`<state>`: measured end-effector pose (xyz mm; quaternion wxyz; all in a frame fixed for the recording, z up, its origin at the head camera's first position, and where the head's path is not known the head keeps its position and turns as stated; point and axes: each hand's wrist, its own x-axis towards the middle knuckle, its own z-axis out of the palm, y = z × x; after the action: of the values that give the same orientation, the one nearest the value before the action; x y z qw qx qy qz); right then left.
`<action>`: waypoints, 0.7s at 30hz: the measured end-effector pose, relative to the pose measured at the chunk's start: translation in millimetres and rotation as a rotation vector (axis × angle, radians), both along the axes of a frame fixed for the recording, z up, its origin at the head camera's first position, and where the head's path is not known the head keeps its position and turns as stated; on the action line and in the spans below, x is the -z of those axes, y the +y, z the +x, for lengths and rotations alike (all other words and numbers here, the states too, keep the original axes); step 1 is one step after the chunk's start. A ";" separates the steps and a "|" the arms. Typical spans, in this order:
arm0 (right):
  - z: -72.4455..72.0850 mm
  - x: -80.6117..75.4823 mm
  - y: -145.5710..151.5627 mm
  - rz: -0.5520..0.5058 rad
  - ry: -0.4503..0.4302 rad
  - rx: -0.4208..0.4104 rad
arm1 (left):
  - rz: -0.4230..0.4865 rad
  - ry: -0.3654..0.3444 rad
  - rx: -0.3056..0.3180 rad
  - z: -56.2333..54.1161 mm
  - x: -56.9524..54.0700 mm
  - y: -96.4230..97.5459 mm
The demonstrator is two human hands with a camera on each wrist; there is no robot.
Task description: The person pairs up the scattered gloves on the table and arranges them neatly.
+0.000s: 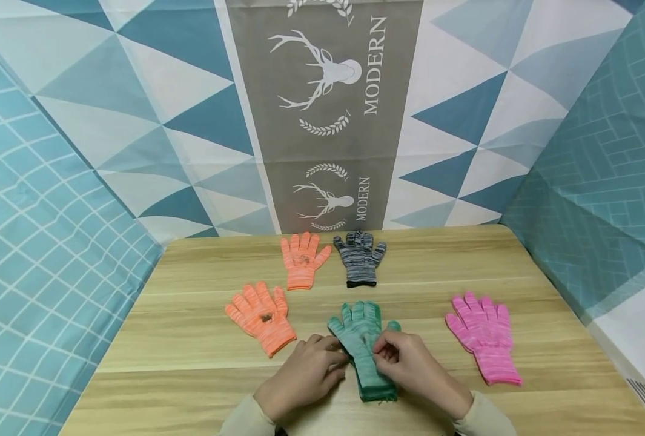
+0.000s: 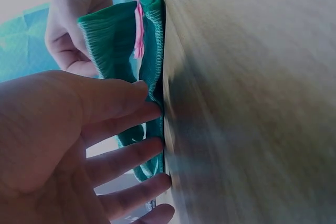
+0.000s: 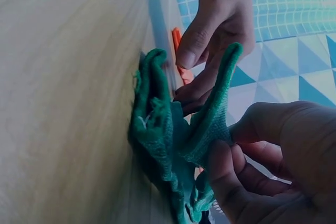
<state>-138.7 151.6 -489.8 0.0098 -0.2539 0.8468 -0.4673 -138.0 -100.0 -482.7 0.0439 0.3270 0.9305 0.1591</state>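
Two green knit gloves lie one over the other near the table's front. My right hand [image 1: 412,361] pinches the side edge of the upper green glove [image 1: 363,351] between thumb and fingers. In the right wrist view that upper glove's cuff [image 3: 212,114] is raised off the lower green glove [image 3: 151,106], which lies on the wood. My left hand [image 1: 310,367] is at the gloves' left side. Its fingers [image 2: 126,158] are loosely bent, their tips by the table and touching the lower glove's edge; whether they grip it is unclear.
Two orange gloves [image 1: 261,316] [image 1: 302,263] lie to the left and behind. A grey-black glove [image 1: 360,260] is at the back, and a pink glove [image 1: 484,339] at the right. The wooden table [image 1: 191,393] meets patterned cloth walls [image 1: 322,133].
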 end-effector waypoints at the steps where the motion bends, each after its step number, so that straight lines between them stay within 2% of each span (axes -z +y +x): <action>1: 0.0 0.6 0.0 0.008 -0.003 -0.001 | -0.001 -0.001 0.000 0.1 0.2 0.0; 8: 0.9 2.4 0.5 0.041 0.017 0.028 | -0.002 -0.004 0.003 -0.2 -0.1 0.1; 12: 0.4 5.2 1.4 0.063 0.027 -0.004 | -0.003 -0.006 0.003 0.1 -0.6 -0.1; 21: -3.9 7.1 0.2 0.141 -0.048 -0.042 | 0.008 0.005 0.003 0.1 -0.2 0.6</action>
<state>-142.6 151.8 -496.8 0.0575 -0.2589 0.8716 -0.4122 -137.9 -99.3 -482.5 0.0406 0.3289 0.9295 0.1617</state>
